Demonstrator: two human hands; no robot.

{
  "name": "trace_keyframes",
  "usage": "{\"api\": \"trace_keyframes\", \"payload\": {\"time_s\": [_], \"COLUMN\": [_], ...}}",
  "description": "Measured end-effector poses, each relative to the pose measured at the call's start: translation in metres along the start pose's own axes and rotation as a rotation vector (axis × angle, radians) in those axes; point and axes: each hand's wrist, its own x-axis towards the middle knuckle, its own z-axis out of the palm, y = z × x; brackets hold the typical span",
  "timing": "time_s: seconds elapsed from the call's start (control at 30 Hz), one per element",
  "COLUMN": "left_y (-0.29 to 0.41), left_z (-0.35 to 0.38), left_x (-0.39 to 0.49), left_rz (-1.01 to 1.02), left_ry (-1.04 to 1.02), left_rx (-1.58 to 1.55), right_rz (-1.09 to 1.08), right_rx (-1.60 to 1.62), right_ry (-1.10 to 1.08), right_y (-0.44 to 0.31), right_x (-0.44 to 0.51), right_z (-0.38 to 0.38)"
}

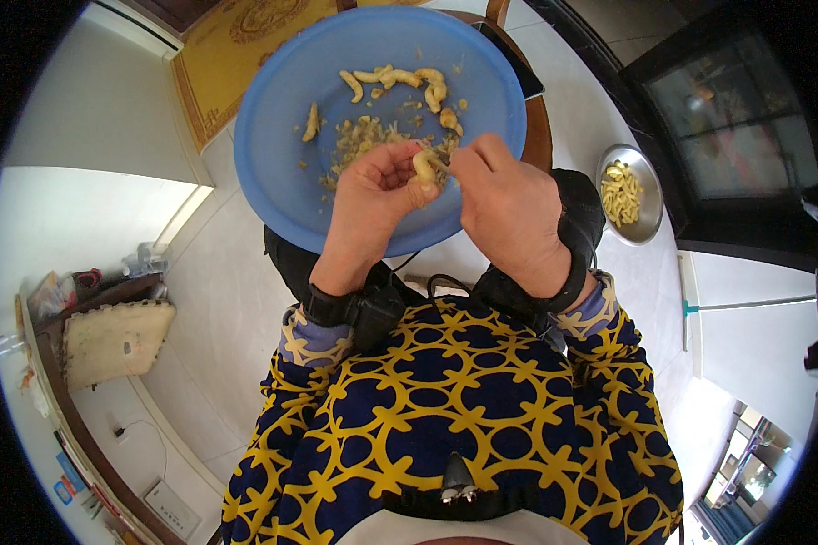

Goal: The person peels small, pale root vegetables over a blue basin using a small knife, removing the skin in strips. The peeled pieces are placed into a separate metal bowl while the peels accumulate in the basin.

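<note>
A large blue plastic basin [273, 157] stands before me, with pale, curled, knobbly root-like pieces [405, 76] along its far side and a heap of small peelings and scraps [368, 136] in its middle. Over its near part, my left hand [378, 194] pinches one pale curled piece [423, 167] between thumb and fingers. My right hand [508, 204] is closed beside that piece, its fingertips at the piece's right side. Whatever those fingertips grip is mostly hidden; a small tool cannot be told from here. Both wrists wear black bands.
A steel bowl [646, 204] with many pale yellowish pieces [622, 194] sits on the tiled floor at the right. Under the basin is a wooden chair [540, 136] with a dark flat device [518, 65] on it. A black glass-fronted cabinet [729, 122] stands farther right.
</note>
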Motion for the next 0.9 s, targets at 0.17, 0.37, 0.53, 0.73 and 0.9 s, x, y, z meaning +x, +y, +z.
{"api": "trace_keyframes", "payload": {"time_s": [0.17, 0.37, 0.53, 0.73, 0.9], "left_y": [-0.002, -0.004, -0.002, 0.0, 0.0], "left_z": [-0.001, -0.003, -0.001, 0.002, -0.002], "left_x": [0.0, -0.001, -0.001, 0.0, -0.001], "left_rz": [-0.005, -0.009, -0.035, -0.001, -0.049], "left_ry": [-0.022, -0.043, -0.013, -0.022, -0.067], "left_rx": [-0.023, 0.008, 0.035, 0.047, 0.062], "right_rz": [-0.075, -0.22, -0.266, -0.172, -0.201], "right_rx": [-0.005, -0.015, 0.014, 0.044, 0.06], "right_ry": [0.011, 0.023, 0.091, 0.084, 0.047], "right_y": [-0.003, 0.005, 0.008, 0.014, 0.012], "right_x": [-0.006, -0.008, -0.004, 0.005, 0.0], "right_z": [0.0, -0.007, -0.004, 0.002, 0.0]}}
